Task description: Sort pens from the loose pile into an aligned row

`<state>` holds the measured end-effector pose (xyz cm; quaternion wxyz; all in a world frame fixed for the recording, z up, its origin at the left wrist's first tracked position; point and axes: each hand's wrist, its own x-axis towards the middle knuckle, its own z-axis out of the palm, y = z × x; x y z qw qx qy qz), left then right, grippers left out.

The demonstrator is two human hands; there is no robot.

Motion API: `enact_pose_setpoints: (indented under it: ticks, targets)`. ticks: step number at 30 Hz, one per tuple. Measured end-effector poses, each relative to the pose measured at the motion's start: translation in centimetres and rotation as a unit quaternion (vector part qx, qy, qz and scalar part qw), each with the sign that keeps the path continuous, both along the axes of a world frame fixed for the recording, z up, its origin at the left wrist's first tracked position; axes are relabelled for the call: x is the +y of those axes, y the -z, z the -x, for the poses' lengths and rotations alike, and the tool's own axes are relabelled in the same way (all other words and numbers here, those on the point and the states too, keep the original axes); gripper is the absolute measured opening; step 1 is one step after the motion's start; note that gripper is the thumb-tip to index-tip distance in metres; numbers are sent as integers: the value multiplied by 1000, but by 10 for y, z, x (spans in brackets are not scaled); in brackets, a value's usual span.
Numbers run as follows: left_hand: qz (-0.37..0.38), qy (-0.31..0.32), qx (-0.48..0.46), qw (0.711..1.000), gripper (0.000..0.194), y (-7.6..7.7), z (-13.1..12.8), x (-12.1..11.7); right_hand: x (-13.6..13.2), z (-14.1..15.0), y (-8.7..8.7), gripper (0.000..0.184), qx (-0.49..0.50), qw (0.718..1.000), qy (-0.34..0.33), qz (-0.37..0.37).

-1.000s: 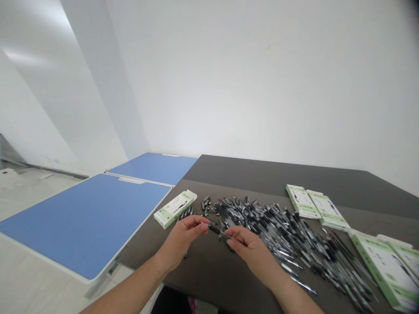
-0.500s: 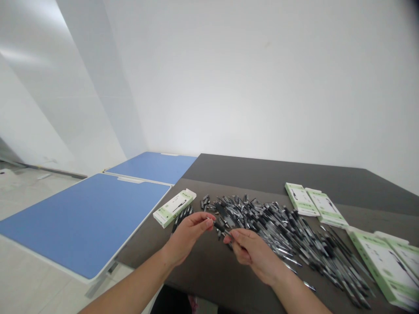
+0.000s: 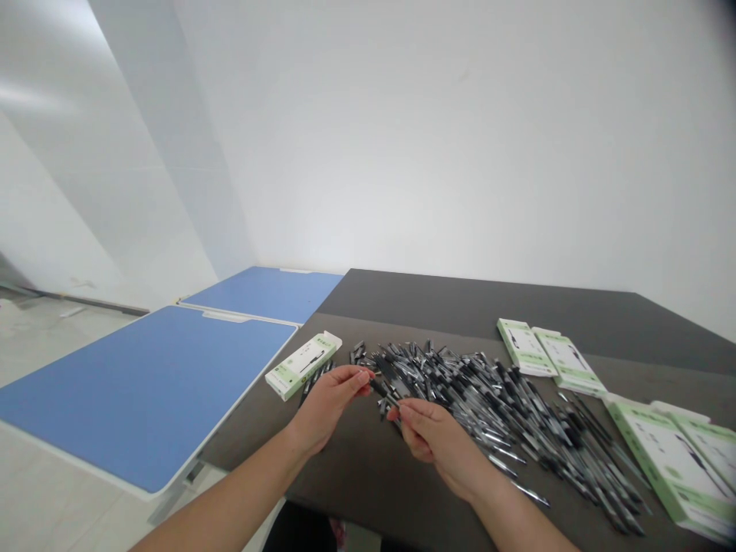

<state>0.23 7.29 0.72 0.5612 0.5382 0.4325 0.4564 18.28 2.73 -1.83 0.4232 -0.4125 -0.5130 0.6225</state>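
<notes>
Currently, in the head view, the only one reaching me, I have the left hand (image 3: 333,400) pinching one end of a slim, black-and-clear plastic pen (image 3: 383,392) between thumb and fingertips, while the right hand (image 3: 434,437) grasps its other end, the lower fingers curled in. The pen slants between them above a dark brown, flat-topped table (image 3: 368,483); I judge that the two-ended grip keeps so thin a piece steady, though from here I cannot tell whether it is whole or in parts. Just beyond the hands and off to the right spreads a loose heap of black, clear and silvery pens (image 3: 488,399), probably there for easy reach. To the left lies a pale green-and-white cardboard pen box (image 3: 304,364), tilted, with a short row of dark pens (image 3: 313,377) at its near side, perhaps set apart from the heap on purpose. Two flat green-and-white boxes (image 3: 569,360) lie beyond the heap, and more green-printed cartons (image 3: 670,452) lie at its right, presumably to leave the middle for handling.
</notes>
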Motion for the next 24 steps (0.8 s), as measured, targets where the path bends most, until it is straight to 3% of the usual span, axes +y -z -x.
enact_pose_setpoints:
  ticks: [3, 7, 10, 11, 12, 13, 15, 19, 24]
  targets:
    - [-11, 0, 17, 1000, 30, -4, -3, 0, 0, 1, 1, 33, 36, 999, -9, 38]
    - [-30, 19, 81, 996, 32, -6, -4, 7, 3, 0, -3, 30, -95, 983, 129, -90]
    - [-72, 32, 149, 986, 41, -2, 4, 24, 5, -3, -4, 32, -118, 972, 177, -103]
    - [-101, 6, 211, 972, 43, 0, 9, 32, 5, -5, -4, 34, -106, 973, 186, -92]
    - [-142, -26, 311, 939, 41, 3, 14, 40, 5, -6, -3, 36, -89, 973, 194, -81]
    - [-183, -47, 422, 887, 39, 5, 19, 47, 5, -7, -2, 37, -72, 974, 202, -72]
    - [-199, -52, 486, 850, 32, 11, 27, 58, 6, -7, -1, 38, -47, 975, 211, -59]
    - [-214, -19, 555, 803, 16, 24, 32, 66, 8, -6, 0, 38, -45, 975, 211, -53]
    - [-229, 2, 602, 765, 11, 36, 24, 61, 8, -6, 1, 36, -49, 977, 199, -58]
